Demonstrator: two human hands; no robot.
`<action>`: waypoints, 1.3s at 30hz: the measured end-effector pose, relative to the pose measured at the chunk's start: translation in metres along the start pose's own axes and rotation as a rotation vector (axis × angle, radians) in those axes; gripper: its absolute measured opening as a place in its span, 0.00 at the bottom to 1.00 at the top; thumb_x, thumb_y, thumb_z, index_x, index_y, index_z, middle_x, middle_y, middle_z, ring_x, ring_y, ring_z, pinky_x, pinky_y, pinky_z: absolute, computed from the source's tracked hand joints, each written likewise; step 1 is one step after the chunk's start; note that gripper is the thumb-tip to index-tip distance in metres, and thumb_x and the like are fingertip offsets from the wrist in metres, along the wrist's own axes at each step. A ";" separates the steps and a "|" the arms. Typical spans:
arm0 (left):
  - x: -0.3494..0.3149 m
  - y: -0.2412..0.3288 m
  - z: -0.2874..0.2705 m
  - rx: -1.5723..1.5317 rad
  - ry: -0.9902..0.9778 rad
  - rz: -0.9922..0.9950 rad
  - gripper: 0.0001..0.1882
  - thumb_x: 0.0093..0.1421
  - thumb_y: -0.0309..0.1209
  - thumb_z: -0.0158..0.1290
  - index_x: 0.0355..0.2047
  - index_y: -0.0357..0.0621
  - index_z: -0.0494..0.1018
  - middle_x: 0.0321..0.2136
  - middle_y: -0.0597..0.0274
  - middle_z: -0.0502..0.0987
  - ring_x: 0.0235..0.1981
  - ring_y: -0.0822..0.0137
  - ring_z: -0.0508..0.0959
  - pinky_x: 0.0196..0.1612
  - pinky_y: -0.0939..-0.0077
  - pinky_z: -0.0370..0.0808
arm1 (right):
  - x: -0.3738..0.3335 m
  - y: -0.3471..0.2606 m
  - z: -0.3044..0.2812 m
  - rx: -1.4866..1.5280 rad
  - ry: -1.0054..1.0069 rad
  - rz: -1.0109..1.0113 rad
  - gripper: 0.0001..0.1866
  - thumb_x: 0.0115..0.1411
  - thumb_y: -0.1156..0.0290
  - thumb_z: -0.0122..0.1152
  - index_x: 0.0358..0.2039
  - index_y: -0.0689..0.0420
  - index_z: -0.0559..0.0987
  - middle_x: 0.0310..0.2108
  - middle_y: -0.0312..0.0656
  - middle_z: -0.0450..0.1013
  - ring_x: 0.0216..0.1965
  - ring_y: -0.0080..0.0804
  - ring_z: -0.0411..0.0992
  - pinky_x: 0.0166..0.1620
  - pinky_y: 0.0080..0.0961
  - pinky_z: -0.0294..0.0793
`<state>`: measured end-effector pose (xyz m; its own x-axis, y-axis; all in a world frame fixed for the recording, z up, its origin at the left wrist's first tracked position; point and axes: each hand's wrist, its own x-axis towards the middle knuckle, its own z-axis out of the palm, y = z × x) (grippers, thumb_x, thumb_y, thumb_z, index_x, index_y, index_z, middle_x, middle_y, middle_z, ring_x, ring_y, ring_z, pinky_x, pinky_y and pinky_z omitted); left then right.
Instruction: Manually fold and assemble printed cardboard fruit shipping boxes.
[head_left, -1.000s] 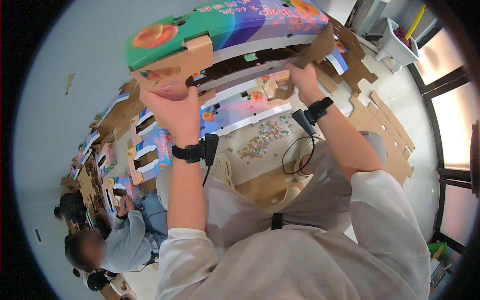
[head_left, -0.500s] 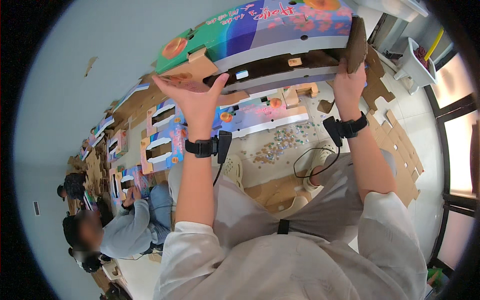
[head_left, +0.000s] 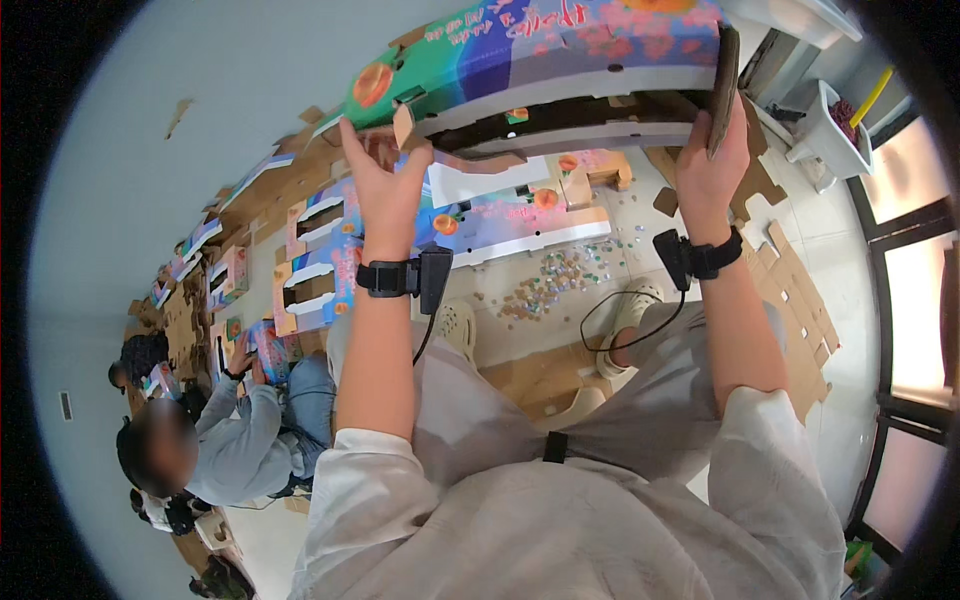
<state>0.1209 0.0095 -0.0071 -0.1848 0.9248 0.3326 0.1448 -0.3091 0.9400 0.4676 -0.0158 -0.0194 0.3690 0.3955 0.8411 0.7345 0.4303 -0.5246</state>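
Note:
A long cardboard fruit box (head_left: 585, 62), printed in green, blue and pink with peaches, is held up in front of me, its long opening facing me. My left hand (head_left: 388, 195) grips its left end, thumb and fingers apart around the corner, beside a small raised flap. At the other end my right hand (head_left: 712, 180) holds the box by the brown end flap (head_left: 728, 85), with some fingers hidden behind it. Below the held box, more printed boxes (head_left: 490, 228) lie on the floor.
Small round cardboard scraps (head_left: 555, 285) are scattered on the tiles near my shoes. Flattened cardboard (head_left: 790, 310) lies at the right, near a white tub (head_left: 830, 135). On the left a co-worker (head_left: 245, 435) sits handling another box. A cable (head_left: 600, 348) hangs by my leg.
The held box has shifted slightly right and up. My left hand's fingers have moved in around its left end. The small left flap now stands more upright, and the co-worker's hands have moved.

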 end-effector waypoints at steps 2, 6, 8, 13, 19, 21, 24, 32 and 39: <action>0.000 -0.007 0.006 0.038 0.065 0.153 0.71 0.51 0.35 0.76 0.76 0.28 0.31 0.65 0.45 0.64 0.66 0.59 0.67 0.71 0.67 0.60 | 0.001 0.006 -0.005 0.066 -0.072 0.141 0.28 0.62 0.86 0.58 0.64 0.61 0.74 0.45 0.46 0.80 0.44 0.33 0.77 0.51 0.28 0.74; 0.001 -0.022 0.013 0.418 0.146 0.280 0.78 0.47 0.40 0.80 0.75 0.26 0.27 0.68 0.40 0.59 0.70 0.54 0.62 0.74 0.64 0.56 | 0.001 0.006 -0.008 0.130 -0.067 0.264 0.21 0.66 0.81 0.60 0.60 0.62 0.77 0.43 0.46 0.81 0.43 0.31 0.77 0.51 0.30 0.75; 0.000 -0.029 0.017 0.442 0.117 0.247 0.82 0.43 0.43 0.82 0.74 0.24 0.25 0.72 0.34 0.49 0.75 0.48 0.52 0.76 0.60 0.50 | 0.002 0.004 -0.008 0.179 -0.106 0.525 0.16 0.66 0.79 0.61 0.54 0.64 0.79 0.43 0.44 0.82 0.41 0.29 0.77 0.48 0.30 0.76; -0.003 -0.036 0.026 0.593 0.202 0.351 0.84 0.39 0.46 0.83 0.74 0.22 0.28 0.74 0.27 0.41 0.76 0.37 0.45 0.77 0.51 0.46 | 0.006 0.002 -0.009 0.374 0.036 0.752 0.09 0.66 0.75 0.66 0.43 0.67 0.79 0.39 0.43 0.82 0.37 0.26 0.74 0.42 0.29 0.74; -0.002 -0.023 0.020 0.790 0.244 0.373 0.82 0.39 0.48 0.82 0.73 0.19 0.33 0.69 0.24 0.50 0.72 0.34 0.52 0.74 0.50 0.56 | 0.003 0.006 -0.010 0.526 0.024 0.860 0.11 0.65 0.74 0.70 0.33 0.64 0.75 0.32 0.39 0.77 0.33 0.22 0.70 0.37 0.27 0.70; -0.001 -0.019 0.016 0.802 0.210 0.359 0.79 0.40 0.45 0.81 0.73 0.19 0.34 0.69 0.24 0.50 0.72 0.33 0.54 0.73 0.48 0.57 | 0.003 0.005 -0.011 0.564 0.026 0.876 0.11 0.64 0.74 0.70 0.32 0.63 0.74 0.31 0.38 0.76 0.32 0.22 0.69 0.37 0.26 0.69; 0.003 -0.019 0.015 0.842 0.174 0.388 0.75 0.42 0.39 0.77 0.73 0.20 0.34 0.68 0.24 0.50 0.70 0.31 0.56 0.72 0.47 0.60 | 0.003 0.000 -0.012 0.513 0.024 0.876 0.11 0.64 0.73 0.71 0.34 0.64 0.76 0.33 0.39 0.77 0.34 0.23 0.71 0.38 0.26 0.70; 0.004 -0.030 -0.002 0.651 -0.163 0.276 0.68 0.45 0.29 0.70 0.75 0.26 0.34 0.73 0.28 0.47 0.73 0.39 0.57 0.73 0.54 0.60 | 0.008 0.011 -0.019 0.455 -0.072 0.796 0.10 0.66 0.74 0.68 0.43 0.64 0.79 0.42 0.43 0.81 0.40 0.25 0.75 0.44 0.28 0.74; 0.017 -0.020 -0.040 0.133 -0.401 0.017 0.47 0.55 0.16 0.59 0.73 0.40 0.51 0.63 0.48 0.69 0.63 0.55 0.73 0.66 0.63 0.69 | 0.031 0.045 -0.037 0.370 -0.131 0.688 0.10 0.69 0.73 0.66 0.46 0.65 0.79 0.44 0.42 0.82 0.43 0.27 0.77 0.49 0.30 0.76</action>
<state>0.0757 0.0228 -0.0172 0.2077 0.9411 0.2670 0.2739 -0.3180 0.9077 0.5337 -0.0140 -0.0121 0.5849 0.7531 0.3014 0.1197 0.2874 -0.9503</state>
